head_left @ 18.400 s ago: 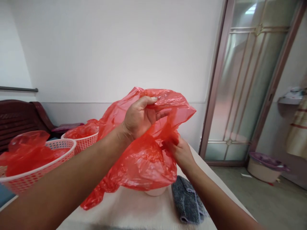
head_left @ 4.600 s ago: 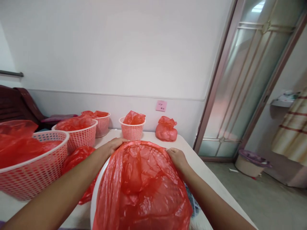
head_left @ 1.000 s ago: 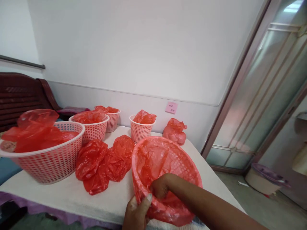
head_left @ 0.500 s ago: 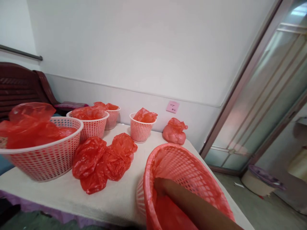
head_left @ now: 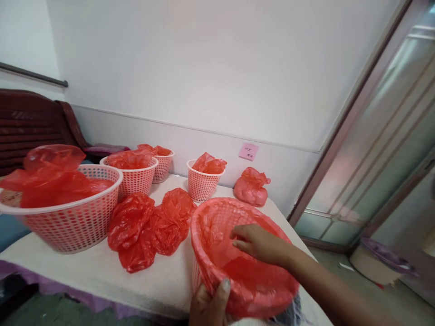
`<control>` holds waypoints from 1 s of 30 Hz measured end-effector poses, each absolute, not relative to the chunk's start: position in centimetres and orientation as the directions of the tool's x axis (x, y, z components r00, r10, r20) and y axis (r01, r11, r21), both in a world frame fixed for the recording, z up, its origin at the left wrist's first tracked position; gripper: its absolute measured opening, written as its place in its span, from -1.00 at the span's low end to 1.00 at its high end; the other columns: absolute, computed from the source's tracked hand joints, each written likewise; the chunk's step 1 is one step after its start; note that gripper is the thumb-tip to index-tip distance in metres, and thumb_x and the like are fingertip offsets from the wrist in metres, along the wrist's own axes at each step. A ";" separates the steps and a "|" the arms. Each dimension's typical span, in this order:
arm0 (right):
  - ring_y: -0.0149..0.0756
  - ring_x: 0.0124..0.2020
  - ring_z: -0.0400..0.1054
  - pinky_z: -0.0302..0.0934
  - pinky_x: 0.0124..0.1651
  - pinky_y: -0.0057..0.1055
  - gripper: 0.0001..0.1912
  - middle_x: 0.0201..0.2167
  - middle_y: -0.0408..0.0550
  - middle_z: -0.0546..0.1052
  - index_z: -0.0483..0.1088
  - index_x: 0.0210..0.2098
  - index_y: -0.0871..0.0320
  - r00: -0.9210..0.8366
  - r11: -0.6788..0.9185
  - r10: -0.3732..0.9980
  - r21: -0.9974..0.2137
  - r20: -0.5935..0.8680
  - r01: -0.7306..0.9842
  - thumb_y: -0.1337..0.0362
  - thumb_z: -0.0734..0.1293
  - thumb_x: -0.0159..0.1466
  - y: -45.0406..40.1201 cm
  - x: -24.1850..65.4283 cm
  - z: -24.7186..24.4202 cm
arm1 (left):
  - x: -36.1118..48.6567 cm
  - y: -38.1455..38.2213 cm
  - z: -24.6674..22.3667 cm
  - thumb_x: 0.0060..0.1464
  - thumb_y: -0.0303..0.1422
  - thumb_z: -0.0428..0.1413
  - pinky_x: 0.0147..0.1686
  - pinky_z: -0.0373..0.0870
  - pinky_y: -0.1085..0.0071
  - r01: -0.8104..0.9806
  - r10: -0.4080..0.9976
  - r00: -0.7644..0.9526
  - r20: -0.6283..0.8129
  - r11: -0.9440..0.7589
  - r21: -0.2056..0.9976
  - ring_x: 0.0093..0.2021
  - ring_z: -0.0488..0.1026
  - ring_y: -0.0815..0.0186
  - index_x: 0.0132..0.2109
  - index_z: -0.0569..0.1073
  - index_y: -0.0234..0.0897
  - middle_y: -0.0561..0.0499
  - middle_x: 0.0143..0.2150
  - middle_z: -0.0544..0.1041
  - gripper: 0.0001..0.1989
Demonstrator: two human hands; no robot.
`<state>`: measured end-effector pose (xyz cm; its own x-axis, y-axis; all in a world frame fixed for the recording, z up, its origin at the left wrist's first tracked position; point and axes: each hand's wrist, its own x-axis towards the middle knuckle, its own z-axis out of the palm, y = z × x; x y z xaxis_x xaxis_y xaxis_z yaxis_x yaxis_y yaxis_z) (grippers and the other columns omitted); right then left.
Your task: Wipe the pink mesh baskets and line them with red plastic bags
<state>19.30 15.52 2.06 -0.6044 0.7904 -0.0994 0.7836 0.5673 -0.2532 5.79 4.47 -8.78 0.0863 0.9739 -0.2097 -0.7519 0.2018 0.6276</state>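
Note:
A basket [head_left: 200,271] lined with a red plastic bag [head_left: 251,276] stands at the table's front right, the bag folded over its rim. My left hand [head_left: 210,305] grips the lined rim at the near left, thumb on the red film and fingers on the outer side. Over the basket's opening hovers my right hand [head_left: 253,240], its fingers slightly spread and bent, holding nothing. To the left lie crumpled red bags [head_left: 149,228] on the white tabletop.
White perforated baskets holding red bags stand at the left [head_left: 73,226], behind it [head_left: 137,181], and near the wall [head_left: 203,184]. A tied red bag [head_left: 251,188] sits by a pink note [head_left: 248,151]. A lidded bin [head_left: 375,267] is on the floor.
My right hand has lifted from deep inside the lined basket. My left hand has come into view at its rim. The basket now sits further left and is tilted less.

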 end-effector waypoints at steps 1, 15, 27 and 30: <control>-0.29 -0.28 0.38 0.18 -0.23 -0.39 -0.81 -0.29 -0.07 0.54 0.42 -0.22 0.14 -0.607 0.570 0.794 -0.322 -0.020 0.756 0.23 0.21 0.31 14.2 19.9 2.6 | 6.0 5.1 -8.5 -0.21 -0.07 0.34 -0.13 0.47 0.14 -0.778 0.978 0.079 -0.191 0.181 0.602 -0.14 0.57 -0.05 -0.14 0.53 -0.30 -0.17 -0.27 0.65 -0.48; -0.34 -0.38 0.25 0.02 -0.32 -0.40 -0.66 -0.38 -0.13 0.39 0.22 -0.38 0.11 -0.676 0.694 0.718 -0.242 0.168 0.678 0.03 0.09 0.40 6.8 21.4 -2.6 | -0.5 6.6 -6.6 0.17 -0.22 0.07 -0.19 0.48 0.32 -0.829 0.933 0.129 -0.335 0.287 0.479 -0.27 0.58 0.25 -0.04 0.44 -0.28 -0.05 -0.26 0.62 -0.72; -0.33 -0.40 0.27 -0.01 -0.36 -0.39 -0.62 -0.40 -0.12 0.41 0.25 -0.39 0.12 -0.670 0.714 0.694 -0.137 0.263 0.686 0.03 0.06 0.41 6.2 21.0 -3.2 | -2.4 9.1 -7.8 0.20 -0.51 -0.04 -0.23 0.52 0.39 -0.933 0.947 0.050 -0.318 0.158 0.323 -0.29 0.59 0.30 -0.16 0.44 -0.36 -0.04 -0.33 0.62 -0.83; -0.33 -0.41 0.27 -0.01 -0.37 -0.39 -0.63 -0.40 -0.12 0.41 0.26 -0.38 0.12 -0.670 0.719 0.687 -0.125 0.283 0.684 0.03 0.06 0.41 6.3 21.0 -3.3 | -2.7 9.2 -8.3 0.23 -0.50 -0.08 -0.22 0.53 0.38 -0.941 0.949 0.067 -0.308 0.163 0.298 -0.30 0.59 0.31 -0.13 0.45 -0.39 -0.07 -0.35 0.62 -0.78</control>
